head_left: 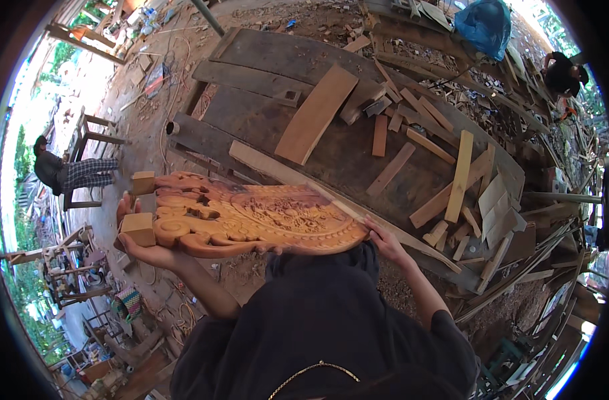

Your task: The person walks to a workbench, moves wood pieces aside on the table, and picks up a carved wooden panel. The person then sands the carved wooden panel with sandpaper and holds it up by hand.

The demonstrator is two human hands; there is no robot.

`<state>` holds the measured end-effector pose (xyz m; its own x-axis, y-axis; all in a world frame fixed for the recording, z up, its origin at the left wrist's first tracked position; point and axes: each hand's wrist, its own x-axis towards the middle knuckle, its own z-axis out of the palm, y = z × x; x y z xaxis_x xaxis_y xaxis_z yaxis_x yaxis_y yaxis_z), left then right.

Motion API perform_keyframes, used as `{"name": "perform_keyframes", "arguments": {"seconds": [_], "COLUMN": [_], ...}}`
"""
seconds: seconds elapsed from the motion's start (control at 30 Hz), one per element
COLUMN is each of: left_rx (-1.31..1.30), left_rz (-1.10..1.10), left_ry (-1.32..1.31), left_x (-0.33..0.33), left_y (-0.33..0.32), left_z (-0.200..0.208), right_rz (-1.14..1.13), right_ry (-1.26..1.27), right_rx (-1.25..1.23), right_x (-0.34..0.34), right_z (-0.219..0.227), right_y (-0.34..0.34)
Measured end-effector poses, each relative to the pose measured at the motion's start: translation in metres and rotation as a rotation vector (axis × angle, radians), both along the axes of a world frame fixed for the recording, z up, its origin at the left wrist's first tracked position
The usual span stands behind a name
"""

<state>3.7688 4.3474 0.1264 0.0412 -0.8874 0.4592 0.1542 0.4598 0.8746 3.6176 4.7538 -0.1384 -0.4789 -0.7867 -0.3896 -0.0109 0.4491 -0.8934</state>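
A carved wooden panel (271, 212), orange-brown with scrolls, a beaded border and pierced openings, lies across in front of my body. Two pale square wooden blocks (139, 229) stick out from its left end. My left hand (144, 252) is wrapped around that end by the blocks, its fingers partly hidden behind them. At the rounded right end, my right hand (383, 241) grips the rim, thumb on top and the other fingers mostly out of sight underneath. The panel is held up off the workbench (244, 110), covering part of its near edge.
Beyond the panel, the dark bench carries a wide reddish board (316, 115), a yellowish strip (459, 177) and several offcuts. A long plank (411, 243) runs along its near edge. One person (58, 170) sits at far left; another (564, 75) is at far right. A blue plastic bag (483, 28) lies behind.
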Motion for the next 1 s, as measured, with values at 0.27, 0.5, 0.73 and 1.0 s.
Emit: {"name": "perform_keyframes", "arguments": {"seconds": [0.27,0.5,0.73,1.0], "left_rx": [0.079,0.181,0.158,0.112], "left_rz": [0.088,0.008,0.023,0.041], "left_ry": [0.13,0.2,0.131,0.088], "left_x": [0.011,0.005,-0.002,-0.014], "left_y": [-0.004,0.004,0.005,0.004], "left_z": [-0.012,-0.008,-0.01,-0.009], "right_rz": [0.145,0.283,0.421,0.492], "right_ry": [-0.126,-0.259,0.099,0.173], "right_rx": [0.141,0.123,0.222,0.406], "right_x": [-0.04,-0.051,-0.04,-0.048], "right_z": [0.003,-0.02,-0.092,-0.176], "right_y": [-0.017,-0.081,-0.141,-0.224]}}
